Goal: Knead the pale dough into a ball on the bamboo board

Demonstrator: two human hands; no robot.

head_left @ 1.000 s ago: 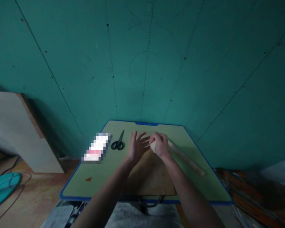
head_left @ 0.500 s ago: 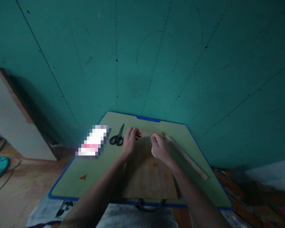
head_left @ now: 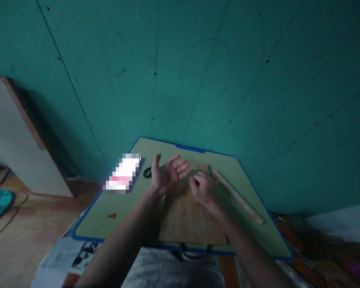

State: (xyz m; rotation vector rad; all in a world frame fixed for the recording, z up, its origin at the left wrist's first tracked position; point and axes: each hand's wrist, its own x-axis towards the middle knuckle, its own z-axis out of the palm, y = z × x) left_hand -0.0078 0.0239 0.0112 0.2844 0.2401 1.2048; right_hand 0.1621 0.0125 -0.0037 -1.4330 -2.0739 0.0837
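My left hand (head_left: 167, 175) is held palm up with fingers spread, above the far left corner of a wooden board (head_left: 189, 218). My right hand (head_left: 203, 189) rests palm down on the board's far part, fingers curled over something pale that I cannot make out. A long wooden rolling pin (head_left: 237, 196) lies just right of my right hand, running diagonally. Black scissors (head_left: 148, 171) lie left of my left hand, partly hidden by it.
The board sits on a small green table with a blue rim (head_left: 87, 238). A blurred white and pink packet (head_left: 122, 173) lies at its far left. A teal wall rises right behind. Papers and cables lie on the floor at left.
My left hand has turned palm up and spread its fingers. My right hand has lowered onto the board, covering the pale lump it held. The camera has shifted slightly.
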